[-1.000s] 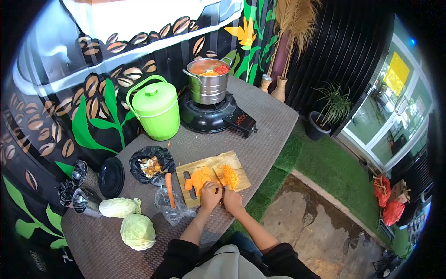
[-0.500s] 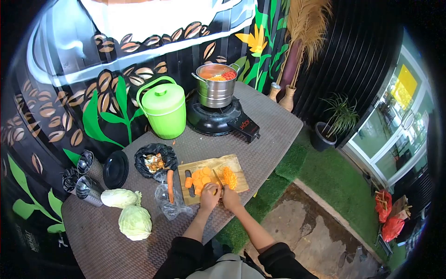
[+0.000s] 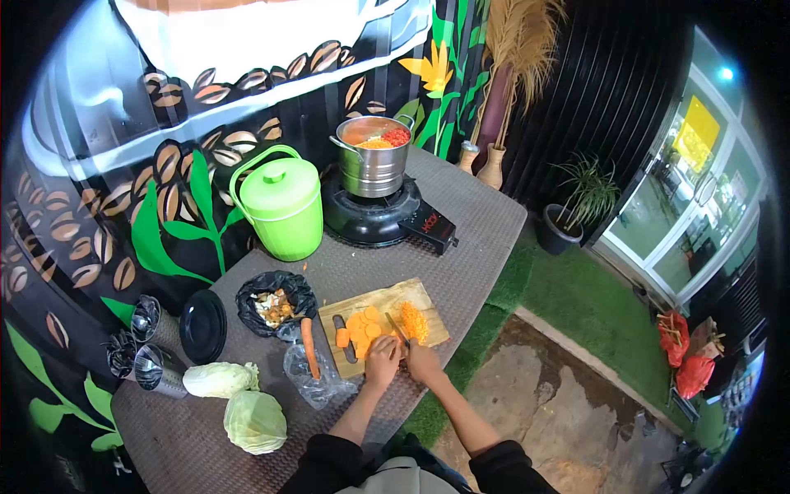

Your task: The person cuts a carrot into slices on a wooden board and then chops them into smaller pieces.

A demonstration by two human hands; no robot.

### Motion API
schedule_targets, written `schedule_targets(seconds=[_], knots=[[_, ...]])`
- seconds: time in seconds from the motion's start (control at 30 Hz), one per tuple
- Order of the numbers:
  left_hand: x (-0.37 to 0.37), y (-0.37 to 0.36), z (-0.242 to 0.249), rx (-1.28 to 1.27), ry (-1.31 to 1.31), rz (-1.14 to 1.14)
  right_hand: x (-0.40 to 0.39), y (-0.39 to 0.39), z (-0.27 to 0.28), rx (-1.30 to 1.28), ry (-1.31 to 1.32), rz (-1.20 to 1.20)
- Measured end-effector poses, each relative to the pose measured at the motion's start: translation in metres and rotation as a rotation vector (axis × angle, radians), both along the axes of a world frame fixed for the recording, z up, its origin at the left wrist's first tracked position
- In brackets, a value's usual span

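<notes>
A knife (image 3: 396,323) is in my right hand (image 3: 424,362), its blade over the wooden cutting board (image 3: 403,291). Close beside it, my left hand (image 3: 383,361) has its fingers bent down on the board, on something too hidden to name. Carrot slices (image 3: 363,328) lie in front of my left hand, and a heap of finely cut carrot (image 3: 413,323) sits to the right of the blade. A dark-handled tool (image 3: 344,336) rests on the board's left side. One whole carrot (image 3: 309,347) lies on a clear plastic bag (image 3: 306,380) left of the board.
A steel pot (image 3: 373,160) stands on a black stove (image 3: 370,216) at the back, beside a green lidded bucket (image 3: 284,206). Left are a black bag of scraps (image 3: 276,304), two cabbages (image 3: 255,421), black plates (image 3: 203,327) and metal holders (image 3: 159,370).
The camera view has shifted, so the table items sit slightly differently in the picture. Both hands remain at the board, the knife still in my right hand.
</notes>
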State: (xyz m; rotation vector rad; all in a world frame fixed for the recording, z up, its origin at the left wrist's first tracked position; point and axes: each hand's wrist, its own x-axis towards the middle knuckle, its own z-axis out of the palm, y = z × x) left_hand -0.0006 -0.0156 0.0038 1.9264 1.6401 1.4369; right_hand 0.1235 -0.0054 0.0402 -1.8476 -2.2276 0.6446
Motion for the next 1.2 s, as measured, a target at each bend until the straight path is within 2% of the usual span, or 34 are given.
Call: schedule_targets(seconds=[0.1, 0.13, 0.27, 0.37, 0.47, 0.6, 0.67, 0.87, 0.97, 1.1, 1.2], knots=[[0.001, -0.002, 0.003, -0.011, 0.02, 0.032, -0.007, -0.018, -0.013, 0.128, -0.078, -0.024], [0.002, -0.001, 0.001, -0.014, 0.015, 0.032, -0.009, -0.018, -0.013, 0.029, -0.053, -0.063], [0.001, 0.002, -0.003, 0.012, 0.011, 0.06, -0.014, -0.014, -0.011, 0.039, -0.012, -0.1], [0.001, 0.001, -0.003, -0.002, -0.017, 0.055, -0.01, 0.008, -0.012, 0.093, -0.025, -0.015], [-0.002, 0.0, -0.006, -0.026, -0.038, 0.04, 0.006, 0.013, -0.016, 0.019, -0.009, 0.07], [-0.002, 0.001, -0.007, -0.043, -0.069, 0.032, -0.002, -0.014, -0.013, 0.088, -0.006, -0.001], [-0.001, -0.001, -0.004, -0.054, -0.068, 0.043, -0.007, -0.017, -0.016, -0.01, 0.045, -0.105], [-0.002, -0.002, -0.006, -0.066, -0.115, 0.009, 0.005, 0.003, -0.009, 0.068, 0.046, 0.03], [-0.003, -0.003, -0.006, -0.075, -0.102, 0.019, 0.002, -0.012, -0.016, 0.135, 0.014, -0.008], [-0.003, -0.003, -0.003, -0.072, -0.082, 0.026, -0.008, -0.015, -0.022, 0.045, -0.001, -0.077], [-0.002, -0.004, -0.002, -0.1, -0.095, 0.027, -0.006, 0.0, -0.017, 0.02, 0.106, -0.041]])
